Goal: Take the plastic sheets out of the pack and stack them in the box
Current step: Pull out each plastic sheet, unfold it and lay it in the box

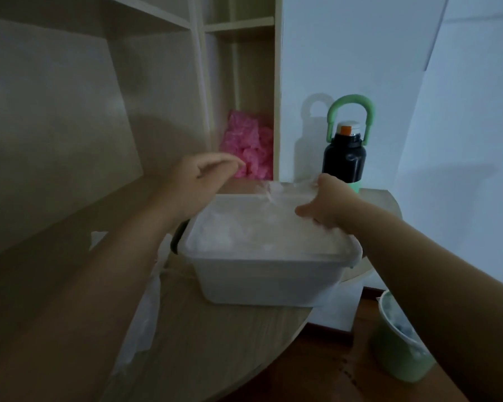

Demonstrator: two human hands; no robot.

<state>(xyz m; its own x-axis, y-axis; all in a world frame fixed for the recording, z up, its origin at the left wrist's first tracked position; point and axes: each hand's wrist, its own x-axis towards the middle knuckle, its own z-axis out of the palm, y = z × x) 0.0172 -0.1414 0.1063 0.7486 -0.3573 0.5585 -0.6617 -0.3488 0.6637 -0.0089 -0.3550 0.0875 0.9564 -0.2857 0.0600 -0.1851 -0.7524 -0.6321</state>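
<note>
Far left on the worktop (215, 343), a limp clear pack (141, 317); above it the left hand (204, 175), fingertips drawn to the thumb, unclear whether pinching anything. In the middle, the box (262, 280), already heaped with plastic sheets (244, 236), and the right hand (328, 204) gripping one crumpled sheet (285, 190) at the far rim. Likely trouble: springy film sliding off the heap, or a knocked bottle (344, 158) just behind.

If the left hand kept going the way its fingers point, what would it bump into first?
Probably the pink crumpled bundle in the shelf compartment, just beyond the left hand; depth is hard to judge from this one view.
</note>
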